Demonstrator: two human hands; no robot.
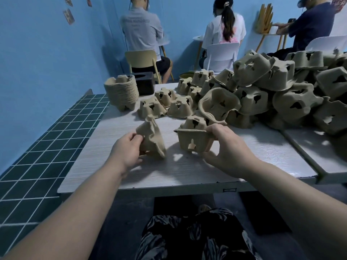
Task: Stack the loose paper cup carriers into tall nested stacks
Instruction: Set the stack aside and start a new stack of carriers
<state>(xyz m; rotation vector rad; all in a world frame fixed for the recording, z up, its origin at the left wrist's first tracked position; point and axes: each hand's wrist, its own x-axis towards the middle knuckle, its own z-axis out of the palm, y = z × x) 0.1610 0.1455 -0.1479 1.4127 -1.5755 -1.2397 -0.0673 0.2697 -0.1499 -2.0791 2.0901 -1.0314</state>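
The white table (187, 169) is carrying a big heap of loose carriers (281, 94) on its right side, and a nested stack (122, 92) is standing at the far left, just beside a dark box (145, 82). Near the front edge, the left hand (125, 149) is gripping a tilted carrier (152, 137) with curled fingers. The right hand (225, 147) is pinching the rim of another carrier (193, 140), holding it upright, apart from the first one.
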